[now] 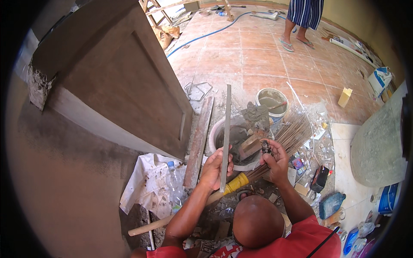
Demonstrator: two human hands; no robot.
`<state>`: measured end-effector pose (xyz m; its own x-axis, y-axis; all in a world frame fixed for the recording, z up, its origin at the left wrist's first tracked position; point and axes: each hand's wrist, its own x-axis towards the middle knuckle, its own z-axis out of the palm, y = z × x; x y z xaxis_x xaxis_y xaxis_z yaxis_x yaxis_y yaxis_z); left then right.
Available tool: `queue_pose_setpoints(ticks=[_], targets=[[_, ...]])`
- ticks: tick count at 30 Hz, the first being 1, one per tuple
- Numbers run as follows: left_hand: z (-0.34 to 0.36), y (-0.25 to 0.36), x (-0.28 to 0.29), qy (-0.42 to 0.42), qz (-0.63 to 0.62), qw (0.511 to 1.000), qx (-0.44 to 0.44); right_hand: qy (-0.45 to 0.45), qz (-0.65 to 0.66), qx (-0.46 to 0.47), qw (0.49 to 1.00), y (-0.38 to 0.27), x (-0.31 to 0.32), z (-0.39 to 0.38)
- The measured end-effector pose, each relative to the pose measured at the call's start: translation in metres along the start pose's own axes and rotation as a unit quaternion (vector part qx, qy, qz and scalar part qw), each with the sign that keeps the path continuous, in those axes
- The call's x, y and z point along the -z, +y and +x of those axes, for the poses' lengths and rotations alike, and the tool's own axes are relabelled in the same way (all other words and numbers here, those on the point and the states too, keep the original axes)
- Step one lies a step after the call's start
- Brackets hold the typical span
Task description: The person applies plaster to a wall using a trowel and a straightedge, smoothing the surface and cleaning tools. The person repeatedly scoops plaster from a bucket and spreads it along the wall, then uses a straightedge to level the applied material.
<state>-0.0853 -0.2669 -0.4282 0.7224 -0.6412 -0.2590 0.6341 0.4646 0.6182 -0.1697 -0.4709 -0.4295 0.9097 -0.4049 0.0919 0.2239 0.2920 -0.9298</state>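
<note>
My left hand (217,168) is closed round a long, thin grey strip (228,116) held upright, its wet-looking face smeared with mortar. My right hand (275,160) has its fingers closed on a small dark, crusted object (265,147); I cannot tell its kind. Just beyond the right hand is a lump of grey mortar (257,115) on a flat piece. Between the hands, a wooden block (250,146) lies over a round tub (214,139) of mortar. Below them, a stick broom (297,131) with a yellow-bound handle lies across the floor.
A brown panelled block (129,86) stands at the left, beside a long plank (199,144). Beyond the tub is a bucket (277,109) of grey liquid. A large drum (378,142) stands right, near scattered rubbish. Another person's legs (297,34) and a blue hose (206,34) are farther off.
</note>
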Motion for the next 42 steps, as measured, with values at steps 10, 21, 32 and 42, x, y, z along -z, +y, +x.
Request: queue_pose_setpoints(ticks=[10, 21, 32, 42], targets=[[-0.010, 0.008, -0.026, -0.058, 0.016, 0.997, 0.055, -0.047, -0.335, 0.246, 0.908, 0.002, 0.003, 0.031], [-0.008, 0.004, -0.031, 0.001, 0.354, 0.932, -0.070, -0.023, -0.400, 0.290, 0.869, 0.006, 0.022, 0.044], [-0.007, 0.005, -0.031, -0.015, 0.331, 0.940, -0.078, -0.031, -0.393, 0.289, 0.872, 0.021, 0.032, 0.029], [-0.010, 0.019, -0.039, -0.015, 0.345, 0.934, -0.096, -0.035, -0.422, 0.294, 0.857, 0.019, 0.041, 0.016]])
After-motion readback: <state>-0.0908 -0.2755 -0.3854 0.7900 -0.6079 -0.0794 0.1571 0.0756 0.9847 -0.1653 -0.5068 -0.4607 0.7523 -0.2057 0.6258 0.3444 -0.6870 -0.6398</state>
